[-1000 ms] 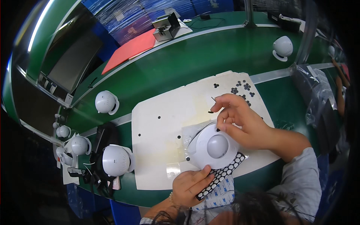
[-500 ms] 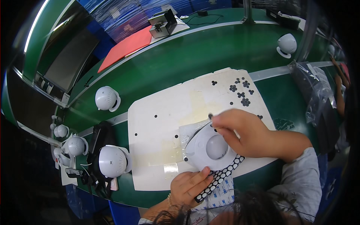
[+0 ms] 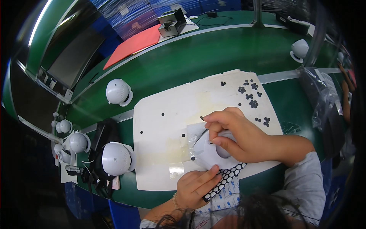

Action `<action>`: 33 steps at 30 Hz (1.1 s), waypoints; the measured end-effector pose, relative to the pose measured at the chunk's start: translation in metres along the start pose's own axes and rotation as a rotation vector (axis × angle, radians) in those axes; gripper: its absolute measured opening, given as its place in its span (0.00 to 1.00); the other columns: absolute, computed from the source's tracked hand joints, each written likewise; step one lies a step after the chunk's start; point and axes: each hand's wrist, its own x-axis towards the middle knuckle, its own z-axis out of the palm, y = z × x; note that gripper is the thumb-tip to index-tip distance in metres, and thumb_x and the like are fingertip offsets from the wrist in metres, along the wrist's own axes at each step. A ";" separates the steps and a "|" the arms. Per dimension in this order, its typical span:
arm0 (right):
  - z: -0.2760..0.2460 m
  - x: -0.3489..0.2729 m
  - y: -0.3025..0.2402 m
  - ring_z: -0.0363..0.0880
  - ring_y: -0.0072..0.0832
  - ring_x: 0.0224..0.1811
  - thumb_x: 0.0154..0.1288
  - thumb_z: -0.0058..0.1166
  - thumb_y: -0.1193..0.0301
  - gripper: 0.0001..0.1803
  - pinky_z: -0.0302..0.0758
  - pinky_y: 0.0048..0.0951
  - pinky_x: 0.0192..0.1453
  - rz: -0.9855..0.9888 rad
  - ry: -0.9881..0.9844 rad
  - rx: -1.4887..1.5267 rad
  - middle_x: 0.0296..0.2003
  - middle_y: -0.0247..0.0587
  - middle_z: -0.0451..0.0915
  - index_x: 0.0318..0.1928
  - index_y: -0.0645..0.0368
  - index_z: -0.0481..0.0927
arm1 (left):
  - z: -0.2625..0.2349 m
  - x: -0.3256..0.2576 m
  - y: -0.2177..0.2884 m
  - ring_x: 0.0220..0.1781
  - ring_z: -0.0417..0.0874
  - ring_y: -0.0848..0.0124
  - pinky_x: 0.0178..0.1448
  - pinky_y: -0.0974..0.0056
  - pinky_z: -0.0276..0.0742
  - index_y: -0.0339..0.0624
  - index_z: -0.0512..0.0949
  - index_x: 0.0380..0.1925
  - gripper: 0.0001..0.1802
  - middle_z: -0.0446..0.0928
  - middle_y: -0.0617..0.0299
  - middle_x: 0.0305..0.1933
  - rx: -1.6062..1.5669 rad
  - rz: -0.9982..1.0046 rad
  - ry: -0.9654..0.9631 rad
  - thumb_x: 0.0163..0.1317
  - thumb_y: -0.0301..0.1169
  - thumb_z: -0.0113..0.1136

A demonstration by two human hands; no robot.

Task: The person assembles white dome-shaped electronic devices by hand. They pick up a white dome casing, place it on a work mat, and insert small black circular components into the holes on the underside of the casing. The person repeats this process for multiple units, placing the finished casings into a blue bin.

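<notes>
A white rounded plastic base (image 3: 204, 149) with a round recess lies on a clear plastic bag (image 3: 192, 131) on a pale board. My left hand (image 3: 195, 187) rests two fingertips on its near edge and grips a black sheet (image 3: 225, 179) punched with round holes, its printed backing paper (image 3: 227, 196) hanging below. Bent over the base, my right hand (image 3: 236, 133) covers part of the recess. A small black round pad (image 3: 202, 118) clings to its index fingertip, while the thumb touches the base by another black dot (image 3: 211, 143).
The pale board (image 3: 152, 152) carries scattered black pads (image 3: 253, 104), several in clusters at far right. White round devices stand at left (image 3: 116, 158), far left (image 3: 119, 92) and far right (image 3: 299, 49). Dark plastic-wrapped items (image 3: 318, 91) lie at right. A metal case (image 3: 170, 23) sits at the back.
My right hand has shifted left across the base, its index finger with the black pad now lifted past the far edge. My left hand keeps its place at the sheet. The view has shifted slightly.
</notes>
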 end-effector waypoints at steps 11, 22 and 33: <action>0.001 -0.002 -0.001 0.71 0.32 0.36 0.51 0.49 0.81 0.23 0.58 0.35 0.53 -0.016 -0.004 -0.056 0.31 0.35 0.74 0.50 0.59 0.66 | 0.001 0.002 0.001 0.30 0.78 0.68 0.32 0.67 0.72 0.37 0.78 0.34 0.18 0.73 0.55 0.50 -0.010 -0.007 0.003 0.36 0.24 0.63; -0.015 -0.037 -0.009 0.54 0.49 0.63 0.53 0.56 0.70 0.08 0.51 0.45 0.62 -0.041 0.058 -0.263 0.55 0.45 0.65 0.35 0.52 0.76 | 0.001 0.001 0.000 0.29 0.78 0.66 0.31 0.67 0.72 0.38 0.78 0.33 0.19 0.73 0.54 0.51 0.045 0.005 0.026 0.34 0.22 0.61; -0.003 -0.047 -0.007 0.44 0.50 0.66 0.59 0.50 0.70 0.04 0.45 0.46 0.64 0.108 -0.096 -0.042 0.60 0.49 0.58 0.30 0.56 0.73 | 0.008 0.000 -0.004 0.26 0.77 0.66 0.31 0.68 0.71 0.40 0.79 0.31 0.20 0.73 0.53 0.51 0.019 0.001 0.078 0.29 0.20 0.59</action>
